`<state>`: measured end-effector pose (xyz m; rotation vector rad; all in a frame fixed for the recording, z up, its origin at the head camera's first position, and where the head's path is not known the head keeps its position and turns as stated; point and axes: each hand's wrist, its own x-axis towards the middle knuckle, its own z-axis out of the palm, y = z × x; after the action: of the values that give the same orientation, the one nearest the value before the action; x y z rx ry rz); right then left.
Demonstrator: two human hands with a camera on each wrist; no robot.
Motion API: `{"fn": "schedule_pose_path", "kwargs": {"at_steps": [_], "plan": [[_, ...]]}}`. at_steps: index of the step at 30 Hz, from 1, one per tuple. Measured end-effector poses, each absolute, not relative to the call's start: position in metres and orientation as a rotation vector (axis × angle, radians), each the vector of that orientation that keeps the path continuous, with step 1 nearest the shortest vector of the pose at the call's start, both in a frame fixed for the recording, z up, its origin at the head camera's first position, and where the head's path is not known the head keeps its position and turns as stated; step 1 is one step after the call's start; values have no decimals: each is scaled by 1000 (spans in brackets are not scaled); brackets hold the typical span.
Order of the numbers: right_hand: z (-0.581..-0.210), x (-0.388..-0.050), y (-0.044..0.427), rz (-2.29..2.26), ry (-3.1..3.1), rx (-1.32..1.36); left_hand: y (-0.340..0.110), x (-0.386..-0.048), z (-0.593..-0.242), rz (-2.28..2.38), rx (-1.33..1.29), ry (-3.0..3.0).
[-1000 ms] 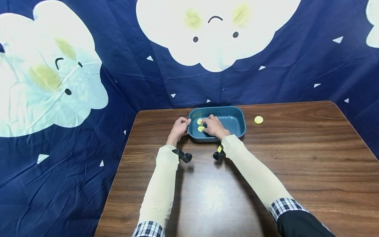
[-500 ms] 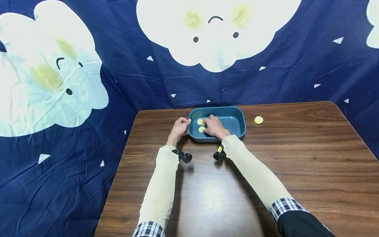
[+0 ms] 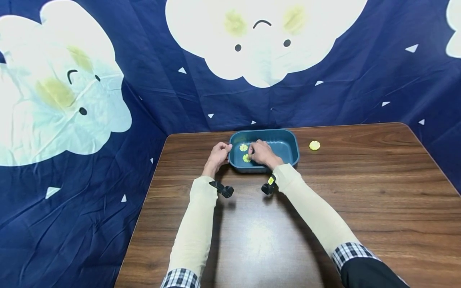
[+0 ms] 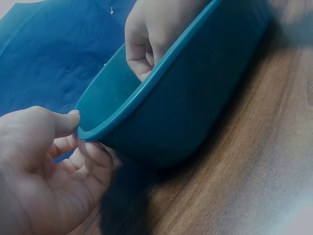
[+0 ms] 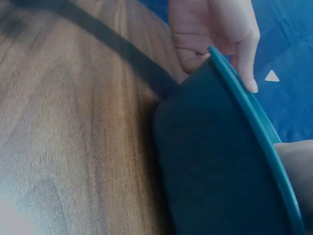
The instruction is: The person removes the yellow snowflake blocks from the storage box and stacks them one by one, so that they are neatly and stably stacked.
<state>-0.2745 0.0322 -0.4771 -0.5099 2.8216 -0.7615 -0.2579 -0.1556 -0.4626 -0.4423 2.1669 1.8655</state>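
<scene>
A dark teal rectangular plastic bin (image 3: 288, 154) stands near the table's far edge. My left hand (image 3: 219, 154) holds its left end, thumb on top of the rim and curled fingers below, as the left wrist view shows. Inside the bin, my right hand (image 3: 262, 153) has its fingers curled downward at the right edge of a yellow flower-shaped piece (image 3: 246, 158), which it seems to pinch. The bin wall hides those fingertips in both wrist views. Just behind lies a second yellow flower-shaped piece (image 3: 243, 147) on the bin floor, apart from the hand.
A pale yellow round piece with a scalloped edge (image 3: 314, 145) lies on the wooden table (image 3: 360, 180), right of the bin. Behind the table hangs a dark blue cloth (image 3: 230, 106) with white clouds and small triangles.
The nearer flower-shaped piece has shifted slightly right and nearer, along with my right hand, whose fingers have drawn in a little. My left hand and the bin have stayed in place.
</scene>
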Motion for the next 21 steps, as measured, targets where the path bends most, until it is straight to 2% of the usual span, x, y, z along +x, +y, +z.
{"fn": "schedule_pose_path", "kwargs": {"at_steps": [21], "plan": [[-458, -262, 61, -1177, 2734, -439, -155, -257, -461, 1851, -436, 2184]]}}
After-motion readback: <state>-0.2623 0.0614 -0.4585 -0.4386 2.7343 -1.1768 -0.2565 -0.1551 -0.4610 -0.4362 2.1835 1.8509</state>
